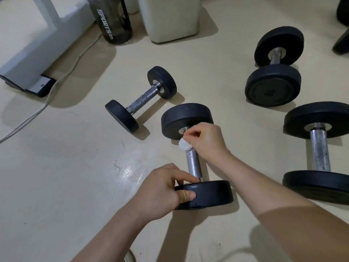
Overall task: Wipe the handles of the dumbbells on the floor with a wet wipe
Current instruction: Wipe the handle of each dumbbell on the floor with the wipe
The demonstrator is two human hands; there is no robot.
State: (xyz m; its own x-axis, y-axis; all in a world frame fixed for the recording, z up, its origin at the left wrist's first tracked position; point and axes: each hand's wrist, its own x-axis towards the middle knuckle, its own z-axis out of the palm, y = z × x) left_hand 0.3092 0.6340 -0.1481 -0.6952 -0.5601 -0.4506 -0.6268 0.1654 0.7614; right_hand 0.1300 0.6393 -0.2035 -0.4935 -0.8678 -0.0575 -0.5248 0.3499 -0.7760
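A black dumbbell with a knurled steel handle (193,163) lies on the cream floor in the middle of the view. My right hand (205,140) grips a bunched white wet wipe (184,144) around the far end of that handle, close to the far weight. My left hand (164,191) holds the near weight (211,193), thumb on its rim and fingers over the top. A smaller dumbbell (141,99) lies to the upper left. Two larger dumbbells lie to the right, one far (273,72) and one near (319,148).
A dark sports bottle (111,19) and a white block (170,19) stand at the back. A white frame base (28,72) with a grey cable (56,87) lies at the left. More black weights (342,25) sit at the top right corner.
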